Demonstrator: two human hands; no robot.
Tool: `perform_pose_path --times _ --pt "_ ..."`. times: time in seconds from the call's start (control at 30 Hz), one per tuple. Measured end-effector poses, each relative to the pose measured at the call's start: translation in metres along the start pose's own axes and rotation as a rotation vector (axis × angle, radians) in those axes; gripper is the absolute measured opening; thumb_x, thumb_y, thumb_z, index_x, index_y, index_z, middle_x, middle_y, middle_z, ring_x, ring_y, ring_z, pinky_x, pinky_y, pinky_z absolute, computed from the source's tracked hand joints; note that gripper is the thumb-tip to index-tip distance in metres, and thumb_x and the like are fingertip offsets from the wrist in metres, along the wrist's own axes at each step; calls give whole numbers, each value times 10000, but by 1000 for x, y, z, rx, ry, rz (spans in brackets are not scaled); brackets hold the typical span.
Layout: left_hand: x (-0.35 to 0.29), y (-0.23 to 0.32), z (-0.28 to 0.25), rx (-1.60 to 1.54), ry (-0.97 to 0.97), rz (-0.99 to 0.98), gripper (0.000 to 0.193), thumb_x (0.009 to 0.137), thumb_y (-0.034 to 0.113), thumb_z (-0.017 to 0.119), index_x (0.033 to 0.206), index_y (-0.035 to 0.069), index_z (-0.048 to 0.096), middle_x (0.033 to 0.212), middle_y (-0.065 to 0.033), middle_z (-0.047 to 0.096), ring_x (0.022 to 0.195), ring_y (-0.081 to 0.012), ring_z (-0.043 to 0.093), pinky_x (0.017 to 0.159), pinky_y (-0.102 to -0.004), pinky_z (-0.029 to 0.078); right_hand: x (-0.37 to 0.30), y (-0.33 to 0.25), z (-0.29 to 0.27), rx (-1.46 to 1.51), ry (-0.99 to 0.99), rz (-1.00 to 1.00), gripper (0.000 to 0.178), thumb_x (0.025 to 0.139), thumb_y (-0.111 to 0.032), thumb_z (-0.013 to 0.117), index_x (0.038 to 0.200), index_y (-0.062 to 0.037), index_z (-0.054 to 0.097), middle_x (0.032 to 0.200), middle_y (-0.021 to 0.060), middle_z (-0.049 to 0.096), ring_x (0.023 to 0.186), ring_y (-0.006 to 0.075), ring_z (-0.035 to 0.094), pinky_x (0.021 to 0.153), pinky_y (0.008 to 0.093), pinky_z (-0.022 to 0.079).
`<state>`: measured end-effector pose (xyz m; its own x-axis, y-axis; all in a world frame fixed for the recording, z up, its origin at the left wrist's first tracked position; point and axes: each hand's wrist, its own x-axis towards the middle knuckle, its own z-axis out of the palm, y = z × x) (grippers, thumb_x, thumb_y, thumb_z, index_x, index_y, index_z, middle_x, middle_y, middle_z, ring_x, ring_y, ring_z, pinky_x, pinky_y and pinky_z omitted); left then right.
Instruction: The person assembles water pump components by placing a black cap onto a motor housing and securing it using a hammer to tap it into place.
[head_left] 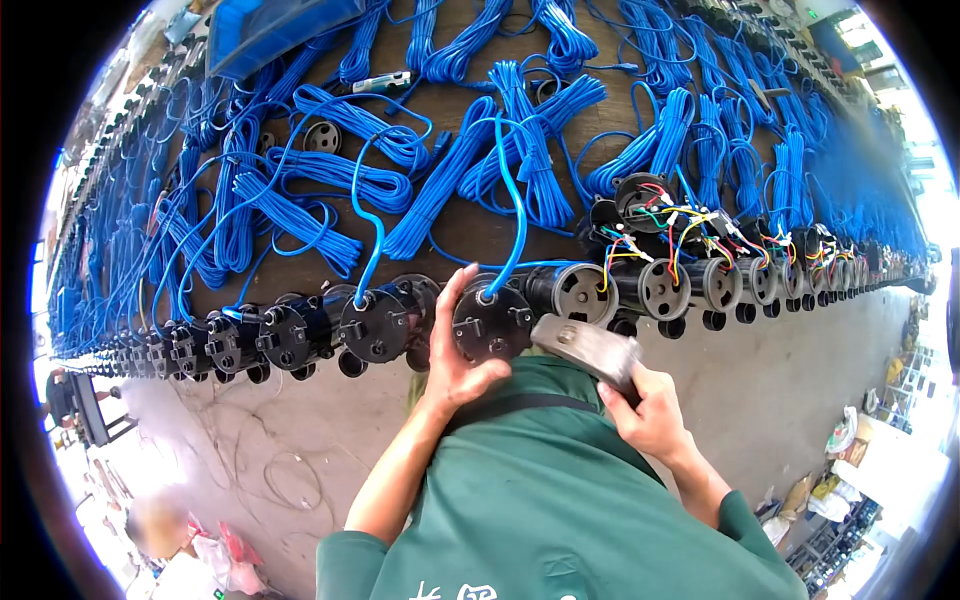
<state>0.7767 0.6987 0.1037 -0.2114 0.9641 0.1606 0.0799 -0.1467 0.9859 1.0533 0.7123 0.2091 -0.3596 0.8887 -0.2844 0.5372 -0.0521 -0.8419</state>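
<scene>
A black cylinder (pixel 494 322) with a round end cap faces me at the table's near edge, and a blue cable rises from its top. My left hand (pixel 458 350) curves around the cap's left side, fingers up along the rim and thumb below. In my right hand (pixel 648 412) is a grey block-shaped tool (pixel 585 345), gripped at its right end. Its other end is close to the cap's lower right edge; whether they touch I cannot tell. To the left stands a similar capped cylinder (pixel 372 328). To the right is an uncapped cylinder (pixel 584 294) with its inside showing.
A long row of black cylinders runs along the table edge both ways. Those on the right (pixel 663 288) are uncapped, with coloured wires (pixel 690 222) sticking out. Coiled blue cables (pixel 440 180) cover much of the brown table (pixel 470 245). A blue bin (pixel 270 40) stands far left.
</scene>
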Motion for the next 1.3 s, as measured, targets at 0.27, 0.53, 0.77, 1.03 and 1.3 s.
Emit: perform_pose_path --times 0.27,0.53,0.77,1.03,1.3 --pt "3 -15 8 181 91 111 1011 531 209 987 1407 37 512 1327 -170 623 1199 -344 648 1049 -454 531 -10 15 0 -126 57 5 171 889 -148 783 895 -3 693 615 137 623 494 266 578 523 362 454" --pt "9 -7 6 266 67 177 1013 536 210 983 1408 13 505 1318 -185 635 1205 -348 651 1062 -462 533 -4 12 -1 -83 49 90 132 890 -108 761 899 7 696 601 119 603 483 218 532 520 344 439" --pt "6 -12 2 346 57 214 1049 528 234 990 1417 -24 495 1329 -201 632 1201 -347 661 1062 -458 530 4 -8 -3 -81 68 34 134 915 -93 747 1004 4 725 627 104 620 497 196 532 537 325 454" --pt "9 -6 3 341 61 167 968 538 240 978 1377 24 547 1297 -176 644 1187 -369 656 1030 -463 545 21 -35 -1 -138 36 -336 207 929 -118 757 1081 16 713 721 170 680 588 341 648 583 387 496" --pt "7 -8 3 300 116 214 968 526 242 981 1369 30 555 1295 -169 644 1186 -375 649 1020 -465 546 20 -91 -15 -264 87 -424 206 977 -165 726 1065 14 675 734 151 702 646 324 698 631 403 530"
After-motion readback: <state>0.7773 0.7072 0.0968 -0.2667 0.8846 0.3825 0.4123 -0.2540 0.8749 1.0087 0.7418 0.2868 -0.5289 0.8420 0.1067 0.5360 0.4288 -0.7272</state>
